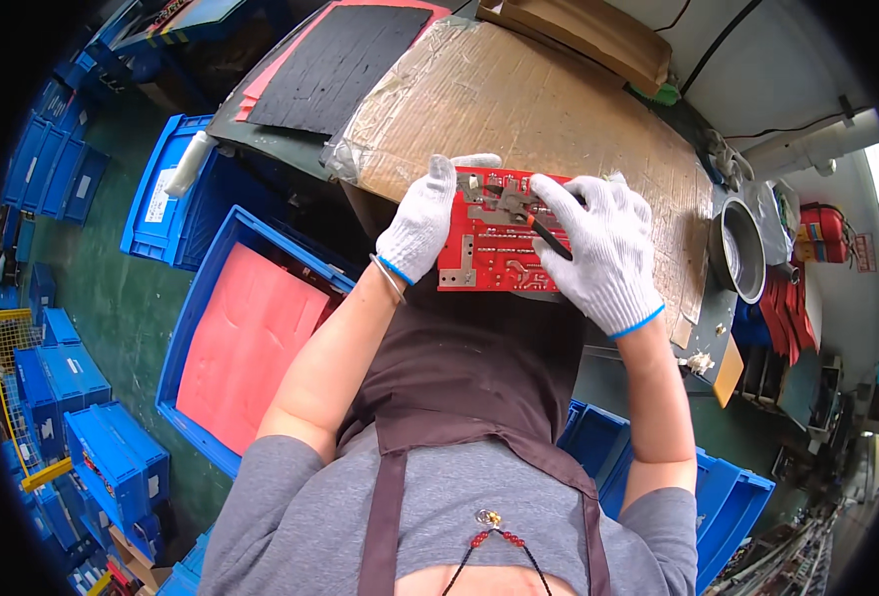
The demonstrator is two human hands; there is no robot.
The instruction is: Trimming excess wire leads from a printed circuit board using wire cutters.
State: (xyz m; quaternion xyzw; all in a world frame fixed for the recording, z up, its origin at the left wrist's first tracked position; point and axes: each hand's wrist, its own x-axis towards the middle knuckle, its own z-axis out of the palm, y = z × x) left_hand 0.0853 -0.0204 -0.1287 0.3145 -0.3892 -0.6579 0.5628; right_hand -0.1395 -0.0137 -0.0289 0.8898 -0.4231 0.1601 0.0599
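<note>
A red circuit board [459,256] with metal plates and rows of solder points is held up in front of my apron, at the near edge of the cardboard-covered table. My left hand [423,221], in a white knitted glove with a blue cuff, is closed around the board's left edge. Over its right side is my gloved right hand [603,243], thumb and fingers curled about a dark slim tool [549,236]. The tool's front end reaches toward the grey metal parts in the board's upper middle; its exact kind is unclear. My right palm is hidden.
Cardboard [549,109] covers the table, with a black foam sheet [335,65] at its far left. A blue crate [186,348] holding a pink sheet [251,343] stands at left. To the right sits a metal bowl [742,248]. More blue crates [117,462] line the floor.
</note>
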